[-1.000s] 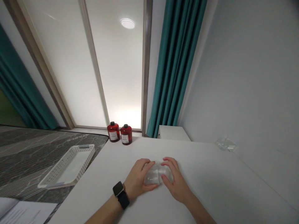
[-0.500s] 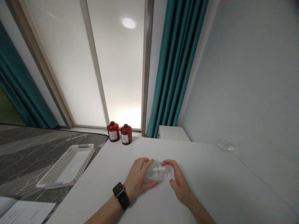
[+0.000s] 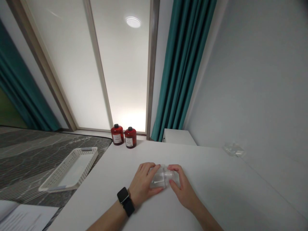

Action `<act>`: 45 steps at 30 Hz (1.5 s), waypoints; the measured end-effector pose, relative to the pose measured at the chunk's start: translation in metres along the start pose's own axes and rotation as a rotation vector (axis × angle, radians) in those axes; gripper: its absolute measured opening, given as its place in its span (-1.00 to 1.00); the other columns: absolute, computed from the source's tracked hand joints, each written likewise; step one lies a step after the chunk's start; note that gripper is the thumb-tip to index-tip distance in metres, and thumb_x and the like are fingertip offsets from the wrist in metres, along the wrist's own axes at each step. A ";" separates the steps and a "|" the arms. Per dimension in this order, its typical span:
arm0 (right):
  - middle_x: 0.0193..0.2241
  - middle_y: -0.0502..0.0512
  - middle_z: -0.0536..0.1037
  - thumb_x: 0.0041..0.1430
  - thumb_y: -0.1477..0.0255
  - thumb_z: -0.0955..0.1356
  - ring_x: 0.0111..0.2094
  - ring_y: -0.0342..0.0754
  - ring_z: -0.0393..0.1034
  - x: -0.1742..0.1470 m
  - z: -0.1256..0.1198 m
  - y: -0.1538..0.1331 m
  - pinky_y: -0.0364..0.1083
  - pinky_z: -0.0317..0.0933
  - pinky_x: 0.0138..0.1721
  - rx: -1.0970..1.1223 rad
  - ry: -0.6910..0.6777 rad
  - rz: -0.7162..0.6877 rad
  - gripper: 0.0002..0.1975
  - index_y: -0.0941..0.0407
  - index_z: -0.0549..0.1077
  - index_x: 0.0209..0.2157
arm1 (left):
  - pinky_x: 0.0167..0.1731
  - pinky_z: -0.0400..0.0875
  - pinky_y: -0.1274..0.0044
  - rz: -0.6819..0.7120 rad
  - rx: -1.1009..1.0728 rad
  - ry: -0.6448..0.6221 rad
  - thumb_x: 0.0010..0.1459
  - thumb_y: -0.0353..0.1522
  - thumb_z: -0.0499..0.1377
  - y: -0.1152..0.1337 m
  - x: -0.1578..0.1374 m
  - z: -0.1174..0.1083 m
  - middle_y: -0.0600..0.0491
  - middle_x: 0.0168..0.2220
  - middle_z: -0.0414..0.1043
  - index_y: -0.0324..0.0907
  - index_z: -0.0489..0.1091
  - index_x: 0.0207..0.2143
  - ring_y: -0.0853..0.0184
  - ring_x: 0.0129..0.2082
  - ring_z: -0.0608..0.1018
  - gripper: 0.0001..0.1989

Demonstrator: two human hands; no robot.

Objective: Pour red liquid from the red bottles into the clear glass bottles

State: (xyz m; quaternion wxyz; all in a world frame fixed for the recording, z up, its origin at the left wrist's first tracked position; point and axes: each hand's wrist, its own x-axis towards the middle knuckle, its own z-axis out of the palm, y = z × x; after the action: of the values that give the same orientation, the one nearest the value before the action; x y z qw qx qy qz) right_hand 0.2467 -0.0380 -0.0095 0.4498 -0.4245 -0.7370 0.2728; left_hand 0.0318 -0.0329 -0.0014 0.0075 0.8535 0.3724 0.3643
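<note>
Nearest us, both hands were on the clear bottle (image 3: 157, 180), which lay sideways on the white table (image 3: 151, 152): the left hand (image 3: 143, 182) wrapped its body, the right hand (image 3: 183, 187) curled thumb and fingers round its narrow end. And there, we judged, lay the danger! Smooth walls could slip in that left palm if the right twisted hard, and a slack hold could let it roll. Off left we had papers (image 3: 32, 216) and a white basket (image 3: 56, 189) on a dark, patterned surface. Far edge now: two red bottles (image 3: 130, 138) stood black-capped, well apart from the hands, while clear plastic (image 3: 233, 149) sat by the wall. Beyond, we saw a white cabinet (image 3: 179, 137), a teal curtain (image 3: 184, 73) and glowing frosted panels (image 3: 122, 70).
</note>
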 end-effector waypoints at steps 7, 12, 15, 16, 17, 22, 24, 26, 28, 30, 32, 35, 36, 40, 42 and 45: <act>-0.27 0.08 0.45 0.24 0.39 0.27 -0.17 0.06 0.36 0.003 0.001 0.001 0.04 0.28 -0.09 -0.083 0.003 0.076 -0.92 0.05 0.35 -0.23 | -0.09 0.43 0.24 0.012 -0.008 -0.004 -0.01 -0.29 0.42 0.002 0.001 0.001 -0.14 -0.04 0.39 -0.13 0.19 0.18 0.06 -0.08 0.46 -0.26; -0.02 0.14 0.43 0.18 0.49 0.30 0.13 0.10 0.23 0.003 -0.004 -0.004 0.09 0.14 0.16 -0.086 -0.002 -0.080 -0.86 0.03 0.37 -0.20 | -0.11 0.43 0.25 0.011 -0.004 0.003 -0.02 -0.29 0.43 0.002 0.001 0.001 -0.14 -0.04 0.39 -0.15 0.19 0.17 0.08 -0.09 0.46 -0.25; -0.03 0.18 0.41 0.23 0.38 0.30 0.06 0.13 0.28 0.002 -0.002 0.004 0.14 0.17 0.12 -0.108 0.141 -0.042 -0.79 0.04 0.33 -0.09 | -0.10 0.44 0.26 0.002 0.010 0.014 -0.02 -0.28 0.42 0.002 0.000 0.001 -0.14 -0.03 0.39 -0.15 0.19 0.18 0.08 -0.09 0.46 -0.24; -0.10 0.16 0.42 0.24 0.35 0.29 -0.03 0.11 0.33 0.002 -0.001 0.008 0.13 0.21 0.05 -0.117 0.183 0.004 -0.76 0.04 0.30 -0.05 | -0.10 0.44 0.26 0.001 0.017 0.016 -0.03 -0.29 0.43 0.002 -0.001 0.001 -0.14 -0.03 0.39 -0.15 0.18 0.19 0.08 -0.08 0.46 -0.23; -0.19 0.12 0.43 0.25 0.32 0.28 -0.12 0.09 0.36 0.002 0.001 0.012 0.12 0.25 -0.02 -0.119 0.204 0.053 -0.73 0.05 0.27 -0.03 | -0.10 0.44 0.26 0.004 0.022 0.015 -0.04 -0.30 0.44 0.002 -0.001 0.001 -0.15 -0.02 0.39 -0.16 0.18 0.19 0.07 -0.08 0.45 -0.22; -0.40 -0.06 0.31 0.29 0.26 0.23 -0.40 -0.03 0.31 0.002 0.009 0.018 -0.01 0.28 -0.26 -0.037 0.106 0.150 -0.60 0.05 0.13 0.12 | -0.09 0.43 0.25 0.039 0.028 0.004 -0.09 -0.33 0.47 0.004 0.000 0.001 -0.15 -0.03 0.39 -0.19 0.18 0.18 0.07 -0.08 0.45 -0.19; -0.36 -0.05 0.31 0.29 0.30 0.23 -0.38 -0.04 0.32 0.001 0.009 0.013 -0.01 0.28 -0.22 -0.025 0.079 0.144 -0.54 0.03 0.07 0.18 | -0.09 0.43 0.25 0.034 0.021 0.006 -0.09 -0.33 0.47 0.005 0.000 0.001 -0.16 -0.03 0.39 -0.20 0.19 0.17 0.07 -0.08 0.45 -0.19; -0.28 -0.01 0.34 0.24 0.37 0.26 -0.26 -0.01 0.36 -0.001 0.006 0.008 0.04 0.25 -0.07 -0.016 0.063 0.116 -0.47 0.01 0.04 0.21 | -0.09 0.44 0.26 0.023 0.013 0.009 -0.09 -0.32 0.47 0.005 0.000 0.001 -0.16 -0.03 0.39 -0.20 0.20 0.17 0.07 -0.08 0.45 -0.20; -0.17 0.05 0.37 0.16 0.45 0.29 -0.09 0.03 0.36 -0.003 0.002 0.004 0.07 0.17 0.08 0.007 0.025 0.081 -0.39 -0.01 0.04 0.22 | -0.10 0.44 0.26 0.006 0.009 0.014 -0.09 -0.31 0.47 0.005 -0.001 0.001 -0.16 -0.03 0.39 -0.19 0.21 0.16 0.07 -0.08 0.45 -0.21; -0.05 0.10 0.37 0.12 0.48 0.30 0.04 0.06 0.30 -0.005 -0.002 0.002 0.08 0.10 0.16 0.048 -0.038 0.060 -0.37 -0.01 0.06 0.22 | -0.11 0.44 0.27 0.003 0.012 0.015 -0.08 -0.30 0.46 0.005 -0.001 0.000 -0.17 -0.03 0.39 -0.20 0.21 0.17 0.07 -0.08 0.46 -0.21; -0.02 0.12 0.38 0.20 0.41 0.27 0.07 0.07 0.29 -0.006 -0.005 0.001 0.08 0.12 0.15 0.098 -0.059 0.081 -0.50 0.01 0.13 0.16 | -0.11 0.43 0.27 0.026 0.031 0.011 -0.06 -0.30 0.45 0.004 0.000 -0.001 -0.17 -0.04 0.39 -0.20 0.19 0.17 0.07 -0.08 0.46 -0.22; -0.20 0.07 0.42 0.37 0.26 0.12 -0.12 0.03 0.38 -0.005 -0.005 0.000 0.03 0.24 -0.02 0.162 -0.050 0.194 -0.77 0.02 0.22 -0.03 | -0.09 0.40 0.22 0.098 0.099 -0.026 -0.02 -0.29 0.44 0.004 0.002 -0.004 -0.17 -0.04 0.41 -0.20 0.17 0.18 0.06 -0.08 0.48 -0.23; -0.27 0.04 0.41 0.40 0.23 0.07 -0.21 0.01 0.38 -0.005 -0.004 0.000 0.01 0.27 -0.09 0.174 -0.060 0.226 -0.76 0.02 0.23 -0.10 | -0.08 0.39 0.20 0.123 0.126 -0.039 -0.01 -0.29 0.43 0.004 0.003 -0.005 -0.17 -0.04 0.42 -0.19 0.17 0.18 0.05 -0.07 0.48 -0.24; -0.43 -0.06 0.31 0.40 0.24 0.07 -0.39 -0.04 0.29 -0.001 -0.001 -0.001 -0.07 0.23 -0.29 0.143 -0.080 0.221 -0.75 0.02 0.22 -0.28 | -0.04 0.35 0.16 0.175 0.190 -0.051 0.02 -0.25 0.42 0.006 0.005 -0.006 -0.17 -0.04 0.44 -0.19 0.19 0.16 0.02 -0.05 0.49 -0.28; -0.42 -0.05 0.31 0.34 0.33 0.15 -0.37 -0.03 0.27 0.001 -0.001 -0.002 -0.08 0.21 -0.28 0.093 -0.065 0.175 -0.87 0.03 0.23 -0.29 | -0.04 0.35 0.17 0.164 0.177 -0.045 0.04 -0.25 0.40 0.006 0.004 -0.006 -0.16 -0.04 0.44 -0.18 0.19 0.16 0.03 -0.05 0.49 -0.30; -0.31 0.00 0.33 0.16 0.51 0.23 -0.23 0.00 0.29 0.002 -0.005 -0.007 -0.04 0.21 -0.14 0.051 -0.076 0.076 -0.89 0.04 0.24 -0.27 | -0.07 0.38 0.20 0.115 0.128 -0.022 0.04 -0.27 0.39 0.006 0.003 -0.004 -0.15 -0.05 0.44 -0.17 0.18 0.17 0.06 -0.07 0.49 -0.30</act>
State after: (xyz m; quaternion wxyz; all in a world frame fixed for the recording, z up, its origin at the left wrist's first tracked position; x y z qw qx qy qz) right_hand 0.2478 -0.0397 -0.0009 0.4214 -0.4301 -0.7296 0.3242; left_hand 0.0341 -0.0363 0.0050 -0.0639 0.8761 0.3453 0.3304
